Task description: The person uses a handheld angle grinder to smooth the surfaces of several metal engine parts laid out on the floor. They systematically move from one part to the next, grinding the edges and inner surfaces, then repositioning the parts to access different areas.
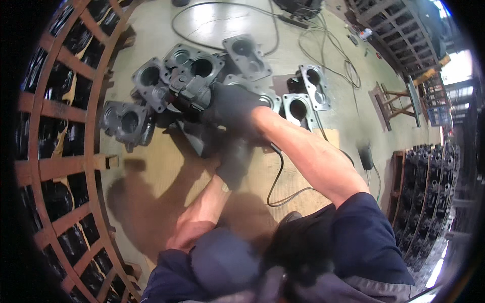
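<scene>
My right hand (235, 104), in a dark glove, is closed around a grey and black power tool (190, 92) that looks like an angle grinder, its head pointing left over the castings. A black cord (281, 177) runs from beneath the hands toward the right. Below the right hand is my left hand (236, 164), also gloved; its fingers are blurred and hidden. Grey metal castings with round bores lie around the tool: one casting (149, 78) to its left, a two-bored casting (202, 65) beyond, and another casting (125, 123) at the near left.
More castings (247, 55) (314, 86) lie on the floor farther off and to the right. A tan mat (257, 202) covers the floor before me. Brown metal racking (60, 171) stands at left. Cables (328, 45), a small stand (396, 103) and stacked dark parts (424, 187) are at right.
</scene>
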A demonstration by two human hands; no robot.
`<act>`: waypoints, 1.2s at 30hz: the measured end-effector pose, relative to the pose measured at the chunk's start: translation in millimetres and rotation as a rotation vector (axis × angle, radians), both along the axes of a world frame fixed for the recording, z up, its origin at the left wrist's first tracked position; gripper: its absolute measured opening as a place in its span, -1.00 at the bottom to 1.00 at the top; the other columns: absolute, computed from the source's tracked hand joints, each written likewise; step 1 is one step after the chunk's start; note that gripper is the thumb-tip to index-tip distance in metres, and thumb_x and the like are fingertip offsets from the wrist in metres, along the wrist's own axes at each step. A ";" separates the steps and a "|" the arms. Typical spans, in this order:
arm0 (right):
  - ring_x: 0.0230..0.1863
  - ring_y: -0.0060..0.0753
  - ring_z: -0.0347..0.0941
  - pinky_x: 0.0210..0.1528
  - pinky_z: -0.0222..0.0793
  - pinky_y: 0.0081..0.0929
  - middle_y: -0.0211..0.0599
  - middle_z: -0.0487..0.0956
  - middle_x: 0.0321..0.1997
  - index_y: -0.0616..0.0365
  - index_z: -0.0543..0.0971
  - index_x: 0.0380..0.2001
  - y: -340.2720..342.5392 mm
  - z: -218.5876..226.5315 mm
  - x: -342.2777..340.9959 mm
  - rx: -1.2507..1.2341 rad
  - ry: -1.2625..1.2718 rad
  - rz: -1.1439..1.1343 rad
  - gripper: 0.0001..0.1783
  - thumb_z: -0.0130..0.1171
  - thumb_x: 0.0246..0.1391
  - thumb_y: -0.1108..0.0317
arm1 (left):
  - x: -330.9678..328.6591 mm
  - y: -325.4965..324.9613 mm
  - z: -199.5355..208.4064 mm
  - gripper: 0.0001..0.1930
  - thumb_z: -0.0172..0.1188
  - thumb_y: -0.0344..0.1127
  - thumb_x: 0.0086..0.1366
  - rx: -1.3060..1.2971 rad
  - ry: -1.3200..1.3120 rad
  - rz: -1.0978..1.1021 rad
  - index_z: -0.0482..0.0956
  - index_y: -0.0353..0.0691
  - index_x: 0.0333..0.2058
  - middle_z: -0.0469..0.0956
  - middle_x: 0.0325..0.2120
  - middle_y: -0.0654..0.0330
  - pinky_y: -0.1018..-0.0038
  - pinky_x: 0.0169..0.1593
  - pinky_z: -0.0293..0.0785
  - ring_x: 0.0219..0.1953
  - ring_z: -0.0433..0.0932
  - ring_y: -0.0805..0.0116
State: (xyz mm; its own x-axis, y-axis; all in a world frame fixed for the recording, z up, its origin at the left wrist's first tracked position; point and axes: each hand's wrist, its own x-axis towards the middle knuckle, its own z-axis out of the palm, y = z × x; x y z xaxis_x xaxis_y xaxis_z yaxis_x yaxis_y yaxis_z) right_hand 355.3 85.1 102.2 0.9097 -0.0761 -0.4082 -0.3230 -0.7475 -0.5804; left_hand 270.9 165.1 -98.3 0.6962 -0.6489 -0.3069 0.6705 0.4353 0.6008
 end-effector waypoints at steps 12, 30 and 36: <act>-0.09 -0.43 0.63 0.05 0.55 -0.40 -0.03 0.73 -0.09 0.42 0.56 0.08 -80.4 24.1 -122.6 0.355 -0.324 -0.248 -0.45 0.42 0.11 0.27 | -52.6 -20.4 140.7 -0.69 0.36 -0.48 0.25 0.208 -0.509 -0.300 0.60 -0.31 -0.02 0.67 -0.20 0.24 0.44 -0.06 0.57 -0.19 0.60 0.39; 0.22 -0.36 0.54 0.36 0.40 -0.31 -0.12 0.63 0.17 0.26 0.56 0.21 -165.7 -14.7 -268.5 1.051 -0.781 -0.623 -0.47 0.17 0.39 0.07 | -99.9 -93.1 178.3 -0.73 0.27 -0.38 0.23 0.271 -0.476 -0.696 0.64 -0.43 -0.13 0.69 -0.37 0.10 0.43 -0.32 0.65 -0.39 0.70 0.31; 0.22 -0.08 0.59 0.26 0.49 -0.25 0.00 0.68 0.14 0.25 0.64 0.13 -246.3 -128.2 -359.1 -0.020 -0.345 -0.977 -0.34 0.33 0.19 -0.09 | -66.4 -131.5 234.7 -0.71 0.36 -0.39 0.20 0.383 -0.564 -0.645 0.60 -0.44 -0.15 0.65 -0.43 0.10 0.48 -0.45 0.60 -0.49 0.64 0.37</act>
State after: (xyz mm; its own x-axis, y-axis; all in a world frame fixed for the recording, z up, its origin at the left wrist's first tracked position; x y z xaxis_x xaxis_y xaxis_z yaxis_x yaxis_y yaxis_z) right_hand -3.7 -161.2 -26.0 0.5149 -0.8477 -0.1274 -0.6123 -0.2597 -0.7468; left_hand 204.5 33.7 136.3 0.3484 -0.8860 -0.3061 0.2794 -0.2135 0.9361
